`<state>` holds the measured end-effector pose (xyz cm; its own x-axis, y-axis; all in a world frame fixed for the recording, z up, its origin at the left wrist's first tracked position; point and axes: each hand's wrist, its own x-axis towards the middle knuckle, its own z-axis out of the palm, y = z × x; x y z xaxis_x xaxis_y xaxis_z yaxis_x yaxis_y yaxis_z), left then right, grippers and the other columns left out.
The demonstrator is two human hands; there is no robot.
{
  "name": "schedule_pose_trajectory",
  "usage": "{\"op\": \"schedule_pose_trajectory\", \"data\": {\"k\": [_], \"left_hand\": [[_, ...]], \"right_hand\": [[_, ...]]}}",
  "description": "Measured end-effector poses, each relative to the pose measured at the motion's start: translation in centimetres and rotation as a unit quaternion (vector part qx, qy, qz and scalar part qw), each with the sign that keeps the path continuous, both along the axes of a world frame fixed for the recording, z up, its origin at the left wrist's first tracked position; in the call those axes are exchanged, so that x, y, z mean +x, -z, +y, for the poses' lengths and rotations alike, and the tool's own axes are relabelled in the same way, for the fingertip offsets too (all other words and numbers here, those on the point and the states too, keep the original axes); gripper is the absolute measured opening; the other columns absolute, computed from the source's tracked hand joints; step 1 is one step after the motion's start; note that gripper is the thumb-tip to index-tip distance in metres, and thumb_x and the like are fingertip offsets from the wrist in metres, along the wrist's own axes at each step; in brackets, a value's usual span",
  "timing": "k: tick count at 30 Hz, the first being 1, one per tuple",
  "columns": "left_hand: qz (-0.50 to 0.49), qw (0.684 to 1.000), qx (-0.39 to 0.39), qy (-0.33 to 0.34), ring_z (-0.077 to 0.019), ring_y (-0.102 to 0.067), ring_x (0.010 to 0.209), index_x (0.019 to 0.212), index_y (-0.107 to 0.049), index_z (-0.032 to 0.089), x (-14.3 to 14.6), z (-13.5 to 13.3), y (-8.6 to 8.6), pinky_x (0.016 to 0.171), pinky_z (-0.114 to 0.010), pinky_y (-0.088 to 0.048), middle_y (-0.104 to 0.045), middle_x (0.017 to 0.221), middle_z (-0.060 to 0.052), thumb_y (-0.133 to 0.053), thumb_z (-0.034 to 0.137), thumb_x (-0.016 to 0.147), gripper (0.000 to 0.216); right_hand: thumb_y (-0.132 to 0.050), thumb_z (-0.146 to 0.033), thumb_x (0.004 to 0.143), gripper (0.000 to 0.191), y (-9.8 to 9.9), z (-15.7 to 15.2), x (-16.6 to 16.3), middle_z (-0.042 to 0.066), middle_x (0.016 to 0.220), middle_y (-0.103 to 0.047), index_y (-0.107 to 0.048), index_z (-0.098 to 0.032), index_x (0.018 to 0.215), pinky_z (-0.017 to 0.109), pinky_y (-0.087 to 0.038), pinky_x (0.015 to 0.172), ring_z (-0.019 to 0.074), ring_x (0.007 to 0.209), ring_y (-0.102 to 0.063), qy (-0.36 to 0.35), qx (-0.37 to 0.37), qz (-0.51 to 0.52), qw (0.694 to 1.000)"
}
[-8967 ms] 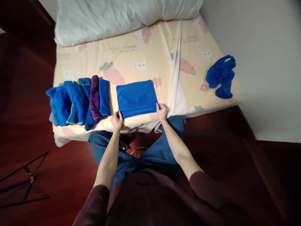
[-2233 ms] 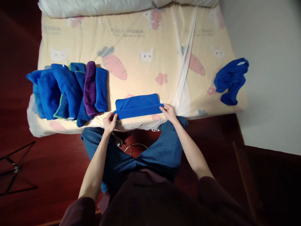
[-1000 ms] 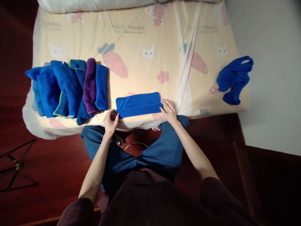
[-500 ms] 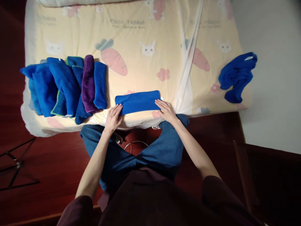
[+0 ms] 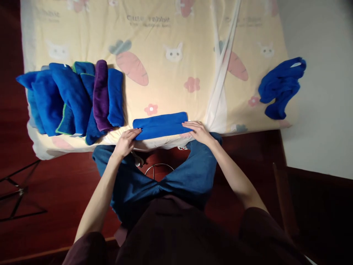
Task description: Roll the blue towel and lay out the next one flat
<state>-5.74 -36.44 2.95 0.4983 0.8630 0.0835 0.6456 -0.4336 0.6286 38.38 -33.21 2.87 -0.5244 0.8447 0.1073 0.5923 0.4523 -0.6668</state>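
A blue towel (image 5: 161, 126), folded into a long flat strip, lies along the bed's near edge, slightly tilted. At its left end my left hand (image 5: 126, 142) is closed, fingers over the cloth. My right hand (image 5: 201, 132) holds the opposite end, its fingers laid long over the top and the thumb hidden. To the left rests a group of rolled or folded towels: a blue one (image 5: 115, 97) nearest, then a purple one (image 5: 100, 95), then several more blue ones (image 5: 71, 92). A crumpled blue towel (image 5: 281, 86) sits at the far right.
The bed (image 5: 165, 33) has a pale yellow sheet printed with carrots and rabbits. A white strip of cloth (image 5: 220, 81) runs across it. My knees (image 5: 190, 180) are against the near edge. A black metal stand (image 5: 19, 191) is on the floor at left; a pale wall (image 5: 317, 92) borders the right.
The folded blue towel has shifted toward me and tilted a little, right end higher, with both hands moving along with it. The view has shifted slightly. The other towels stay in place.
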Motion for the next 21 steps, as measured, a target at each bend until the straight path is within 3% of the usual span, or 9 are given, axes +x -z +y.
{"op": "schedule_pose_trajectory", "data": {"k": [6,9,12,16,21], "left_hand": [[-0.027,0.994,-0.038,-0.098,-0.0309,-0.064,0.118,0.14,-0.063,0.016,0.2,0.1,0.7,0.106,-0.051,-0.051,-0.07,0.129,-0.014,-0.047,0.017,0.083,0.059],[-0.034,0.983,-0.056,-0.17,-0.0279,-0.068,0.095,0.133,-0.064,0.014,0.3,0.4,0.9,0.093,-0.045,-0.056,-0.072,0.107,-0.013,-0.05,0.036,0.093,0.047],[-0.045,0.97,-0.084,-0.223,-0.0224,-0.063,0.075,0.133,-0.061,0.014,0.5,0.7,0.9,0.08,-0.038,-0.056,-0.068,0.085,-0.007,-0.05,0.05,0.098,0.052],[-0.053,0.959,-0.112,-0.255,-0.0227,-0.065,0.079,0.135,-0.058,0.014,0.9,1.2,0.8,0.08,-0.037,-0.055,-0.069,0.089,-0.008,-0.05,0.055,0.097,0.057],[-0.034,0.952,-0.123,-0.277,-0.0245,-0.067,0.083,0.131,-0.061,0.014,1.0,1.7,0.8,0.082,-0.038,-0.055,-0.072,0.093,-0.009,-0.05,0.055,0.094,0.056]], "right_hand": [[-0.062,-0.029,0.096,0.033,1.9,0.6,-0.4,0.007,0.126,-0.075,-0.074,-0.025,0.126,0.046,-0.055,0.108,0.0262,0.119,-0.069,0.119,-0.098,0.113,0.982],[-0.061,-0.045,0.097,0.033,2.9,1.4,-0.3,0.008,0.111,-0.075,-0.071,-0.021,0.117,0.043,-0.06,0.095,0.026,0.103,-0.071,0.161,-0.114,0.127,0.972],[-0.056,-0.057,0.099,0.038,3.3,2.2,-0.6,0.004,0.086,-0.068,-0.069,-0.021,0.1,0.038,-0.06,0.079,0.0223,0.081,-0.066,0.188,-0.127,0.13,0.965],[-0.058,-0.064,0.096,0.043,2.8,3.1,-1.5,0.0,0.072,-0.055,-0.065,-0.022,0.088,0.035,-0.056,0.07,0.019,0.069,-0.058,0.211,-0.12,0.124,0.962],[-0.058,-0.069,0.094,0.048,2.6,3.9,-1.9,0.0,0.072,-0.056,-0.066,-0.021,0.091,0.034,-0.055,0.068,0.0186,0.069,-0.058,0.213,-0.128,0.118,0.961]]}}
